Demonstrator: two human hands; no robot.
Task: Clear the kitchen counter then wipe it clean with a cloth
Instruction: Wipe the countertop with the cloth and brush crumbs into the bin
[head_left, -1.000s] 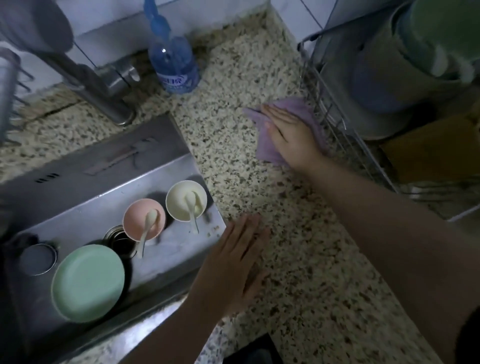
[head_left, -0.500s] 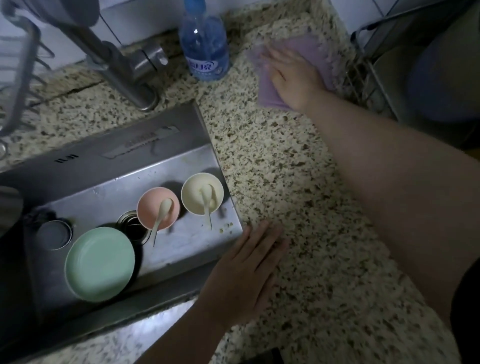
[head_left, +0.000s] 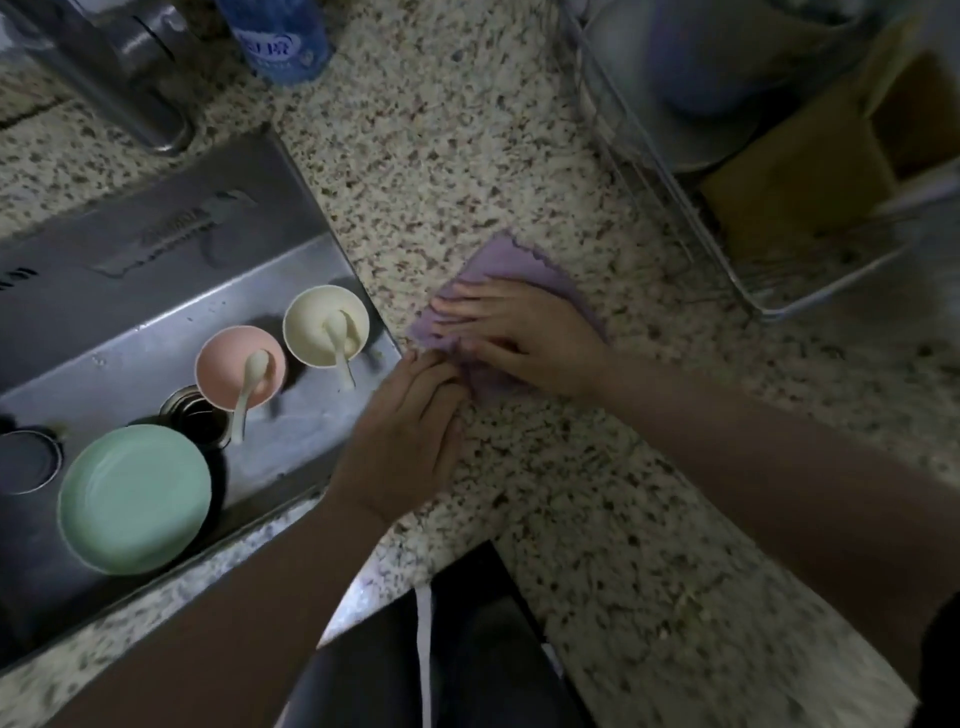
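The right hand (head_left: 524, 338) presses flat, fingers straight, on the soft lilac wiping cloth (head_left: 511, 270) at frame centre, on the speckled granite counter (head_left: 597, 493). The left hand (head_left: 410, 431) rests open, fingertips touching the cloth's lower-left edge. Light and limp, it likely bunches; best held under a spread palm.

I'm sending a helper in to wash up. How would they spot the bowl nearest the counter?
Look into the steel sink left of the speckled counter. Two small bowls stand together near its right wall, each holding a pale spoon. The one you want is the cream bowl, closer to the counter than the pink bowl.
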